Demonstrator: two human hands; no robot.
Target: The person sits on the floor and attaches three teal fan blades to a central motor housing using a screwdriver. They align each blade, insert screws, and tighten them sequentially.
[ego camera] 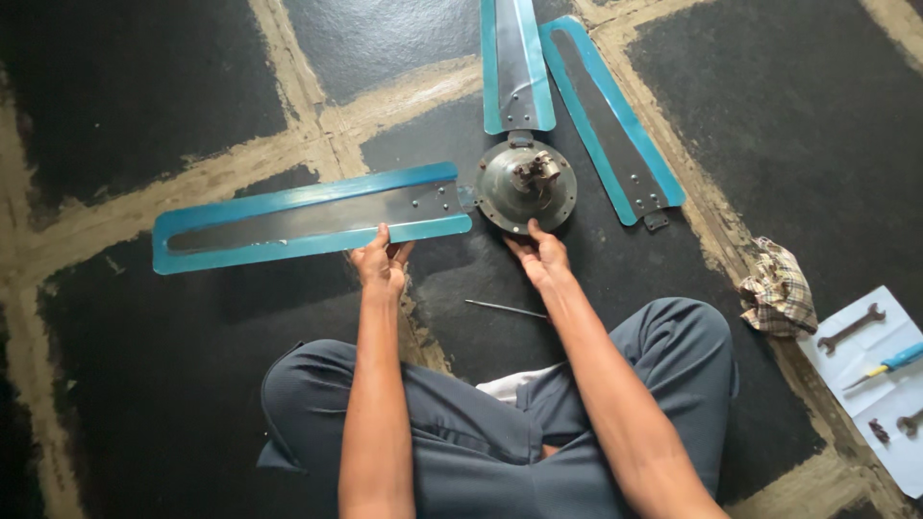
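Note:
A round grey fan motor hub [526,185] lies on the dark floor with a blue-edged grey blade [516,62] attached at the top. A second long blade [308,217] lies to the left, its end meeting the hub. My left hand [382,259] grips this blade's near edge. My right hand [538,254] touches the hub's lower rim with its fingertips. A third blade [611,120] lies loose to the right of the hub, apart from it.
A thin metal rod [505,308] lies on the floor between my hands. At the right sit a checked rag [777,290] and a white sheet [889,404] with a spanner [850,329] and a blue-handled screwdriver [886,365]. My crossed legs fill the foreground.

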